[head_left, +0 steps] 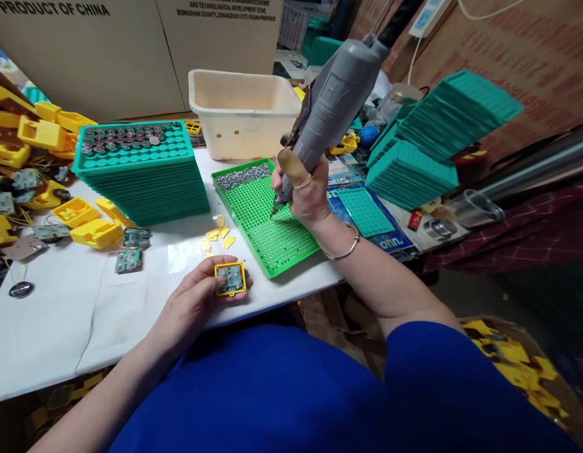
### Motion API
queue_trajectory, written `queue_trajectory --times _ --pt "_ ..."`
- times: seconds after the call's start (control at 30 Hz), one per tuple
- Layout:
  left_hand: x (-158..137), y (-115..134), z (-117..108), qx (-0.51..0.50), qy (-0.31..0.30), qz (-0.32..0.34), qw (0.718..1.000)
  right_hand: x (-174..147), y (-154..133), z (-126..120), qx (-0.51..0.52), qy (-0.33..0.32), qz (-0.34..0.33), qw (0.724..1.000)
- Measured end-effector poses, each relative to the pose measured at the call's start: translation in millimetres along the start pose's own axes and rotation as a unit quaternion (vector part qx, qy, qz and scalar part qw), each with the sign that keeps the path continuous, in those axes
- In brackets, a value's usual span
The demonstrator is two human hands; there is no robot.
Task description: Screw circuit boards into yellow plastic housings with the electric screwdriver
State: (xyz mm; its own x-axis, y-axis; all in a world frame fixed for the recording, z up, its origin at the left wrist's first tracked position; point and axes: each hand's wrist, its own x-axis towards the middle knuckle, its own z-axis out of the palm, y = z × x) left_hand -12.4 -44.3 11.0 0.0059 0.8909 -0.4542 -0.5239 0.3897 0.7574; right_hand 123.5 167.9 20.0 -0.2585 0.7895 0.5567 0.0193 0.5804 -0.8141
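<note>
Near the table's front edge, my left hand grips a small yellow plastic case, with the thumb pressing on the circuit board inside it. My right hand is wrapped round a grey electric screwdriver, which tilts down to the left. The screwdriver's tip is over a green perforated tray; whether it touches the tray I cannot tell. Small silvery screws are heaped at the tray's far end. Several little yellow plastic pieces lie between the tray and my left hand.
A stack of teal trays with button cells on top stands left of the green tray. Behind is a whitish plastic bin. Yellow housings and wired boards crowd the left. More teal trays lean at the right.
</note>
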Motion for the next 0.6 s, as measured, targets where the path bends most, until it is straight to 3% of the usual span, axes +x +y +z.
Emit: queue_trajectory --times 0.23,0.43,0.6 --pt "1.5 -0.3 -1.3 -0.001 -0.002 0.003 1.000 -1.8 -7.1 2.3 0.136 0.015 0.005 0.991" --pt "3.4 -0.9 -1.5 -0.009 0.011 0.007 1.000 -0.9 -24.1 0.2 0.108 0.015 0.025 0.994" --pt "3.9 0.0 1.5 -0.022 0.019 0.007 1.000 -14.4 -63.3 9.5 0.138 -0.010 0.028 0.990"
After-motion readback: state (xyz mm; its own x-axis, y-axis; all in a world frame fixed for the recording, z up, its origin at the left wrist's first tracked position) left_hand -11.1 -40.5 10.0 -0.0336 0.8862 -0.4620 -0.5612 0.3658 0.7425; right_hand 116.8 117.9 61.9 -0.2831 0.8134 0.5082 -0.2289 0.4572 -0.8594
